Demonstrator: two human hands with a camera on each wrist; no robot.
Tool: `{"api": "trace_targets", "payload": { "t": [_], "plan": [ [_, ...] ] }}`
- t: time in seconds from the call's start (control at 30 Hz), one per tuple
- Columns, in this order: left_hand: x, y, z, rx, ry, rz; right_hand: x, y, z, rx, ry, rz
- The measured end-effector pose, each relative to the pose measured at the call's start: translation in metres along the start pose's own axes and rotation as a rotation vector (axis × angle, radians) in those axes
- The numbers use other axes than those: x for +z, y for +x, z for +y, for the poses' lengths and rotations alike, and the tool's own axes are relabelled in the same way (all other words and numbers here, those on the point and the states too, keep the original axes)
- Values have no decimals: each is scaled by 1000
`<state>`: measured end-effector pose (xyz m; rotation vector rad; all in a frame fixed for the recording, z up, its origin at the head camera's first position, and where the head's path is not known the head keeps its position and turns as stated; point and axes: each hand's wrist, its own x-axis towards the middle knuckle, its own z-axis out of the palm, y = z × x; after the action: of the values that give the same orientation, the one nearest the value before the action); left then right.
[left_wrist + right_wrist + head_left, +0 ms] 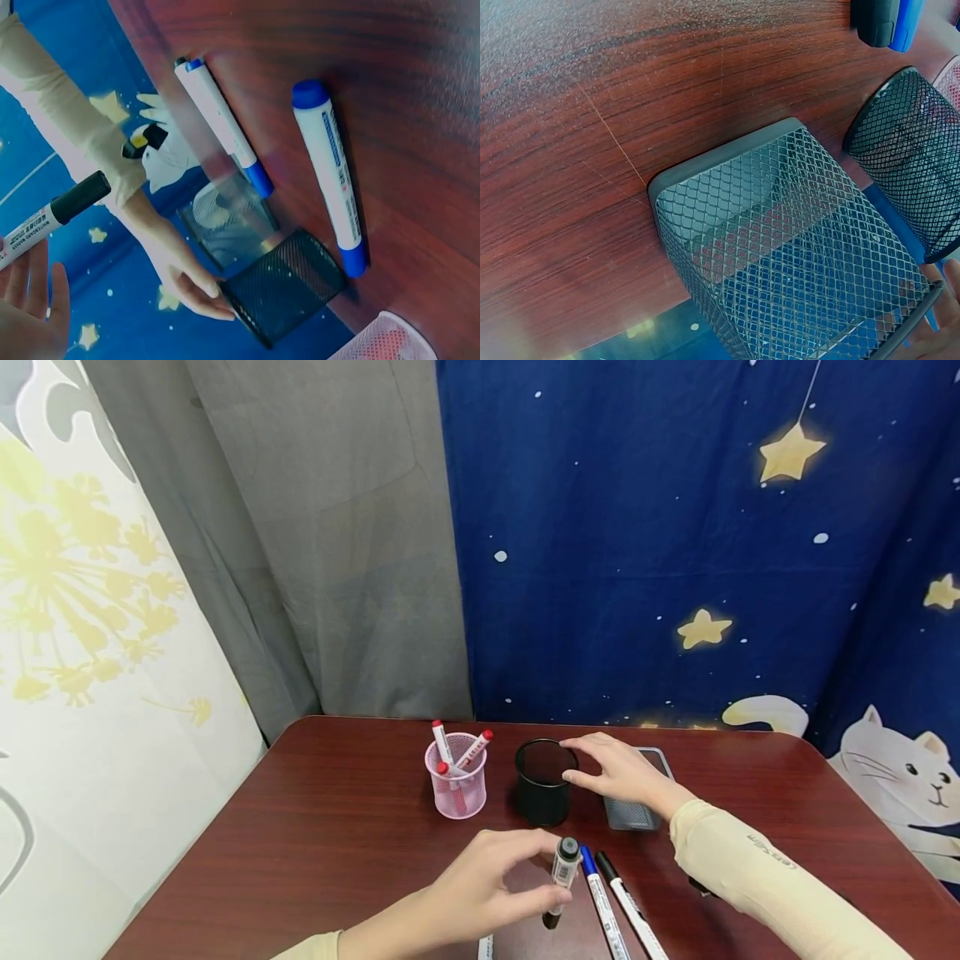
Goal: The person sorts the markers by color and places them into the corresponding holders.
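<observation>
My left hand (498, 885) pinches a whiteboard marker (564, 870) with a black cap, held upright over the table in front of the cups; its printed barrel also shows in the left wrist view. My right hand (618, 768) holds the rim of a round black mesh pen cup (543, 797), thumb and fingers at its right side. In the left wrist view the right fingers meet the rim of this black cup (281, 285). To its left stands a pink mesh cup (459, 793) with several red-capped markers (474, 747) in it.
A rectangular black mesh holder (633, 814) stands right of the round cup, under my right wrist. Near me lie a blue-capped marker (606, 910) and a black-capped marker (636, 912). Another marker (486, 947) shows partly below my left hand. Curtains hang behind the table (337, 827).
</observation>
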<state>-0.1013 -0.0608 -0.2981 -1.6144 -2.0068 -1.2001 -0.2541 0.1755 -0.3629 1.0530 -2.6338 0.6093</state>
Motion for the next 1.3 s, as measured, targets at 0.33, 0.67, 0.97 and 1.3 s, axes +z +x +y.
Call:
{"api": "trace_targets", "payload": {
  "t": [0.33, 0.67, 0.97, 1.3],
  "plan": [
    [-18, 11, -4, -63, 11, 58, 0, 0, 0, -4, -12, -3],
    [-28, 18, -16, -241, -39, 120, -1, 1, 0, -6, -7, -6],
    [-43, 30, -13, -300, 71, 169, -1, 2, 0, -3, -15, -22],
    [-50, 37, -30, -314, 55, 204, -1, 1, -1, -3, -14, -21]
  ]
}}
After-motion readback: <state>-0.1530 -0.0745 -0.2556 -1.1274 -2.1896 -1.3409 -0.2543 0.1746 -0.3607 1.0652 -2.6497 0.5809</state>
